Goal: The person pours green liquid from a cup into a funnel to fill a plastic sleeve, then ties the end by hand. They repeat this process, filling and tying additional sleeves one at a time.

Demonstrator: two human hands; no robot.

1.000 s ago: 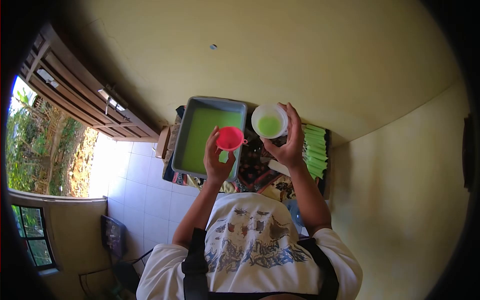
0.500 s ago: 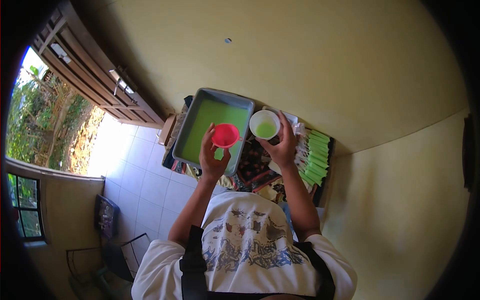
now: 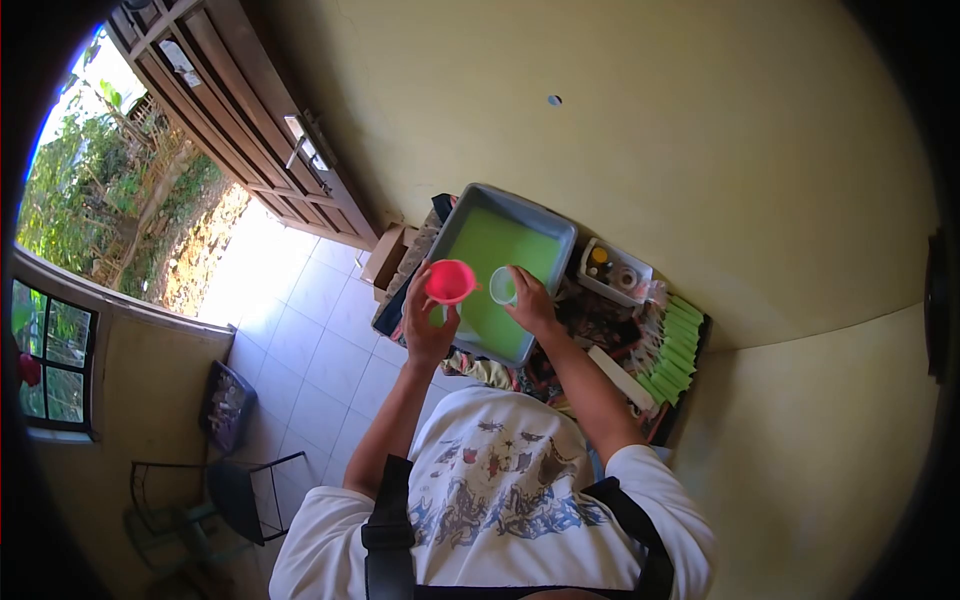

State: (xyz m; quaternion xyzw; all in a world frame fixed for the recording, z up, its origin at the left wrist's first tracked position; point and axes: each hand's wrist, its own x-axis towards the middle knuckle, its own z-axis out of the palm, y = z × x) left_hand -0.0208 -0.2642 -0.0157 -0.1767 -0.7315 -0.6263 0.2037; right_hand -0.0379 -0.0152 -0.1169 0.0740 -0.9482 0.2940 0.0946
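Observation:
My left hand [image 3: 432, 325] is closed on a red funnel [image 3: 451, 282], held over the left part of a grey tray [image 3: 568, 243]. Green liquid [image 3: 500, 238] fills the bottom of that tray. Just right of the funnel, a whitish cup [image 3: 503, 286] is gripped in my right hand [image 3: 530, 303] above the liquid. The cup is tilted toward the funnel, and a small gap separates the two. Whatever is beneath the funnel in my left hand is mostly hidden by the fingers.
A white box [image 3: 616, 272] with an orange-topped item stands right of the tray. Green filled packets [image 3: 677, 345] lie farther right, beside a long white object [image 3: 622, 378]. A cardboard box [image 3: 386, 258] is left of the tray, near the open wooden door [image 3: 262, 110].
The camera view has turned. My right hand has brought the cup leftward, over the tray and close to the funnel, and the cup is more tilted. The white box is now uncovered.

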